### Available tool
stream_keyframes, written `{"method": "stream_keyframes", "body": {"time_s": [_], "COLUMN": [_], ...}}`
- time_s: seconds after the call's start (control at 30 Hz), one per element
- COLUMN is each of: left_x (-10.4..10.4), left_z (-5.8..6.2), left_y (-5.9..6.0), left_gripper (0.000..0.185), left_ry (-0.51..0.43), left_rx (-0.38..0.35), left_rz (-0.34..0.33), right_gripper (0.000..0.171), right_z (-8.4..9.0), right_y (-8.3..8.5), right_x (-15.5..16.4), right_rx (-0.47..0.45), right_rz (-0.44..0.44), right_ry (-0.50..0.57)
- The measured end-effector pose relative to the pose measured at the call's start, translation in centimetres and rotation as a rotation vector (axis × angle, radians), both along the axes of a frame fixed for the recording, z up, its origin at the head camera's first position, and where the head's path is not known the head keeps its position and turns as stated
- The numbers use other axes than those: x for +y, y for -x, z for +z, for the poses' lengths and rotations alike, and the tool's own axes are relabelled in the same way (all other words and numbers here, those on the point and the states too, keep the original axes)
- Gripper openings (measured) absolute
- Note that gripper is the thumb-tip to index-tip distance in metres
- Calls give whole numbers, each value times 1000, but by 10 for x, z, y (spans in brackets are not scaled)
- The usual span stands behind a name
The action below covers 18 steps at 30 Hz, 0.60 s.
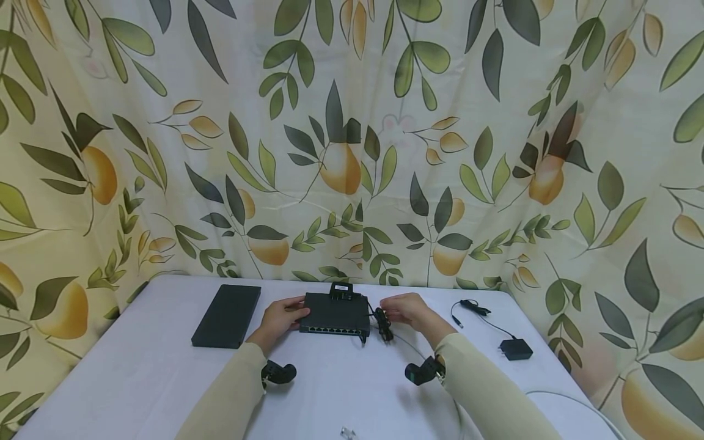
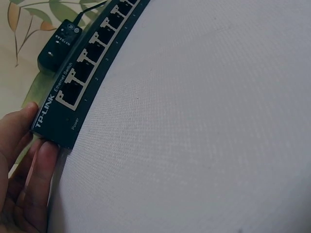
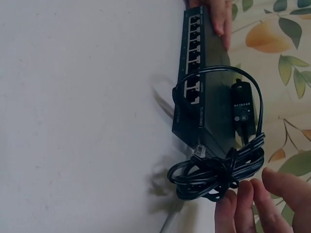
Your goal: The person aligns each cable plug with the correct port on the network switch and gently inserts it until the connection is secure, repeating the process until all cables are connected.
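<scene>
Head view shows the Ethernet switch (image 1: pixel 335 314) lying long axis left-to-right between my hands – left hand (image 1: pixel 280 318) grips its left end. Right hand (image 1: pixel 404 310), fingers relaxed (holding nothing), touches the bundled black cable (image 1: pixel 382 323) at the right end.

I saw a flat black box (image 1: pixel 227 315) lying on the white table (image 1: pixel 341 391), off to the left. On the right lay a small black plug block (image 1: pixel 515 349) with a thin cord (image 1: pixel 477 315). A white cable (image 1: pixel 572 403) curved near the right edge. Behind the table hung a curtain (image 1: pixel 352 134) with leaves and orange fruit.
</scene>
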<state>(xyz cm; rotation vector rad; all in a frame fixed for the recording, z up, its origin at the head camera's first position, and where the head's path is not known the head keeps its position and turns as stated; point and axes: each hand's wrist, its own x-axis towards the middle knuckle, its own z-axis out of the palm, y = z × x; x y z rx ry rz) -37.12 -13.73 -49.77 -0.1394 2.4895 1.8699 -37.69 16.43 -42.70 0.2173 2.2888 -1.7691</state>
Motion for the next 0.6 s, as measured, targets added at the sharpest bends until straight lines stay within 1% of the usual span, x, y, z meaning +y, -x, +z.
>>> {"method": "stream_keyframes", "body": {"time_s": [0.23,0.3,0.4,0.6], "left_x": [0,0,-1,0], "left_z": [0,0,0,1], "left_y": [-1,-2,-2,-1], "left_gripper": [52,51,52,52], "left_ry": [-1,-9,-5,-9], "left_rx": [10,2,5,13], "left_rz": [-17,-19,-30,-11], "right_gripper": [27,27,27,26], "right_z": [1,0,-3,-14], "right_y": [2,1,-2,-9], "right_x": [12,17,24,35], "right_rx": [-12,-13,-15,-26], "right_rz": [0,9,17,36], "right_ry": [-40,-62,-96,-174]}}
